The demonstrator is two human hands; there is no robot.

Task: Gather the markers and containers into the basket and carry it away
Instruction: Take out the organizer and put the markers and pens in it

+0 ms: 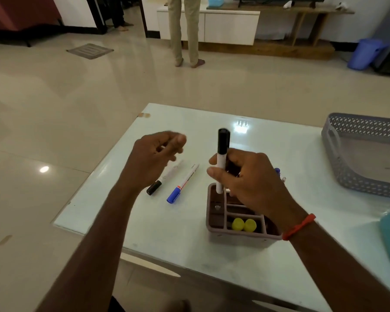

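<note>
Right hand [250, 179] pinches a marker [222, 154] upright to slot it into the holder [239, 239]. Left hand [153, 158], loosely curled and empty, hovers over loose markers [182, 183] at the holder's nine o'clock, probably next.

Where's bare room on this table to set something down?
Free: the far strip from the table corner to the basket, and the near strip before the organizer. Crowded: between organizer and left hand, where two markers lie.

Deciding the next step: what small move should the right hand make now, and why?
Probably lower the black-capped marker into the organizer and release it: the right hand pinches it upright, with its lower end already in a corner compartment.
</note>
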